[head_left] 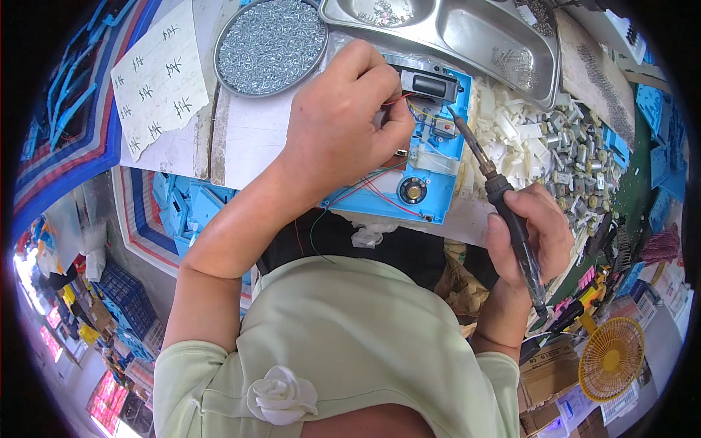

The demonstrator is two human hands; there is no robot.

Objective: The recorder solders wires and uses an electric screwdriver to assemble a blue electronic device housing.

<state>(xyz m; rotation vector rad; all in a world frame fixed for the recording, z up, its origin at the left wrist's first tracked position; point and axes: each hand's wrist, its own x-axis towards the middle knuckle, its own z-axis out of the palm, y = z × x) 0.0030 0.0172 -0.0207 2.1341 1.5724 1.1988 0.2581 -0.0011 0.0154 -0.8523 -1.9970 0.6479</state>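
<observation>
Your left hand (354, 117) curls over the blue casing (442, 191), thumb and forefinger pinched on a thin red wire (396, 100) beside the black block (429, 86) at the casing's far edge. Your right hand (539, 228) wraps the dark handle of the soldering iron (513, 219), its tip just beside that block's right end. The casing lies on the table in front of you, a round speaker (412, 190) in its near part, with a dish (272, 95) of screws beyond your left hand and white plastic pieces (515, 135) heaped to the right.
</observation>
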